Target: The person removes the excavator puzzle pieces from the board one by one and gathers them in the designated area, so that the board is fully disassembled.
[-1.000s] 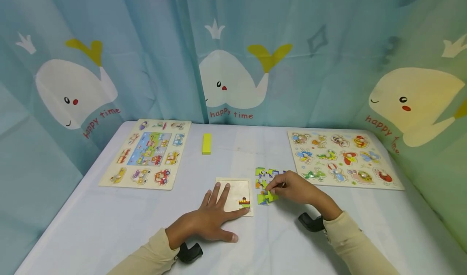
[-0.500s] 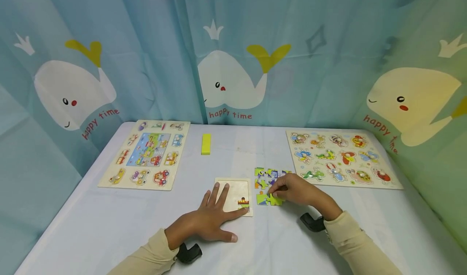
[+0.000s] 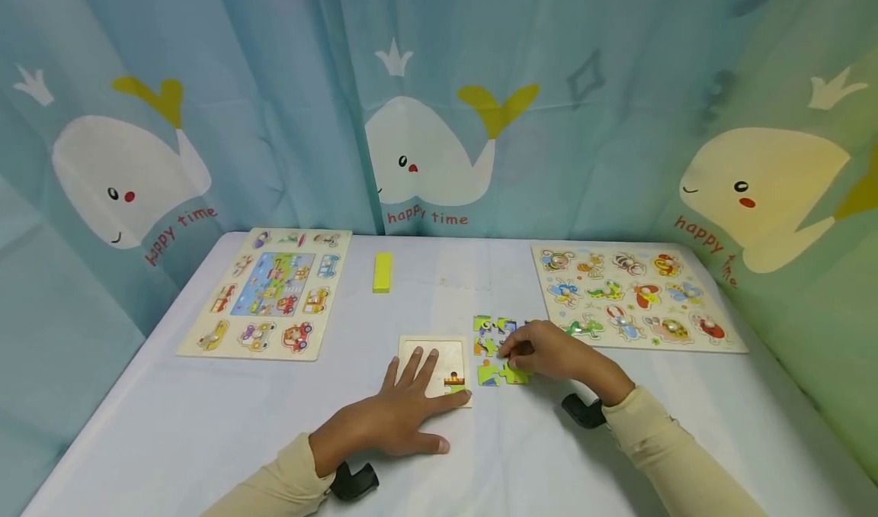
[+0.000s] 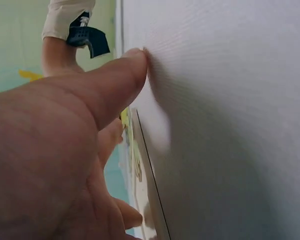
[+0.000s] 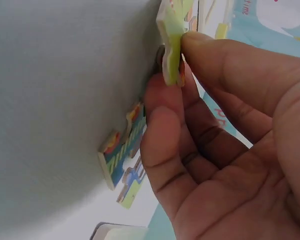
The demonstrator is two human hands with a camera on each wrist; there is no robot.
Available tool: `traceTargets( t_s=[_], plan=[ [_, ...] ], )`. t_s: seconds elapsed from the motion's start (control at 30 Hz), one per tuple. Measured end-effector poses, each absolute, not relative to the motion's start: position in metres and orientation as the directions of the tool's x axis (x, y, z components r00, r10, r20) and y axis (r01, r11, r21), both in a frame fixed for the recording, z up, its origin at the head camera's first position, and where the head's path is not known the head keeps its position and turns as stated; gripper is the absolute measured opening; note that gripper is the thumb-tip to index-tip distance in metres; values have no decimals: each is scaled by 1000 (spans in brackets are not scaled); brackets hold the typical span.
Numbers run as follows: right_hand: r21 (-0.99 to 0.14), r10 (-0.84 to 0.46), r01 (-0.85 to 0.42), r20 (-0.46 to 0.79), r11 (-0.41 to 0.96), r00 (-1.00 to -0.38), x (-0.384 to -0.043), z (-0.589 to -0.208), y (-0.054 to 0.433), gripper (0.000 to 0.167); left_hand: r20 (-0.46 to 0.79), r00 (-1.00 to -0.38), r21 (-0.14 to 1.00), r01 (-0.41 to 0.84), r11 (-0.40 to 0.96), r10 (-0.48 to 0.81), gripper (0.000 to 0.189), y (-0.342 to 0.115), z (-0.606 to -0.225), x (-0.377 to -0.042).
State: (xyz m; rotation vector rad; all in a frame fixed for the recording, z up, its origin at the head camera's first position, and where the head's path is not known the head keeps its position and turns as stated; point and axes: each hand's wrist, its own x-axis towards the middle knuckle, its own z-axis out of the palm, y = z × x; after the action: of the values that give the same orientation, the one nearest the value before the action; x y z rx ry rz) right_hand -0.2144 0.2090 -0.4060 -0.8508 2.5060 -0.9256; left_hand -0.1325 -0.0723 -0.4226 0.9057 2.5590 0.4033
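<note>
My left hand [image 3: 401, 418] lies with fingers spread across a small square wooden puzzle tray [image 3: 434, 339], its fingertips on the tray and its thumb on the cloth. In the tray's near right corner sits a red and green puzzle piece [image 3: 454, 383]. To the right of the tray, my right hand [image 3: 559, 357] pinches a green puzzle piece [image 5: 174, 50] between thumb and fingers, low over the table. Several loose pieces lie around it, including a green and blue one [image 3: 488, 374] at its left; the right hand hides some. The right wrist view shows a blue striped piece [image 5: 121, 145] below the fingers.
A vehicle puzzle board [image 3: 199, 341] lies at the left, an insect puzzle board [image 3: 727, 334] at the right. Between them at the back is a yellow block [image 3: 382, 273]. A whale-print curtain [image 3: 295, 105] hangs behind the white-covered table [image 3: 226, 433].
The green piece in my right hand has shifted slightly right, apart from the piece beside it. My left hand stays on the tray. The head view has turned slightly right.
</note>
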Motion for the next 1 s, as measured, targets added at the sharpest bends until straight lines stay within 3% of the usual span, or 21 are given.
traceTargets(
  t_s=[0.2,0.73,1.0],
  plan=[
    [-666,-632,-420,-101,617,-768,-214,-403,207,11,-277,-672,403,567,718,687,67,-69,-419,-134],
    [-722,-635,-414,-46,555,-771,-214,-406,208,23,-299,-663,420,555,718,687,66,-70,-422,-135],
    [-742,-630,-414,-15,528,-776,-212,-409,206,19,-302,-662,436,544,717,686,66,-71,-423,-136]
  ],
)
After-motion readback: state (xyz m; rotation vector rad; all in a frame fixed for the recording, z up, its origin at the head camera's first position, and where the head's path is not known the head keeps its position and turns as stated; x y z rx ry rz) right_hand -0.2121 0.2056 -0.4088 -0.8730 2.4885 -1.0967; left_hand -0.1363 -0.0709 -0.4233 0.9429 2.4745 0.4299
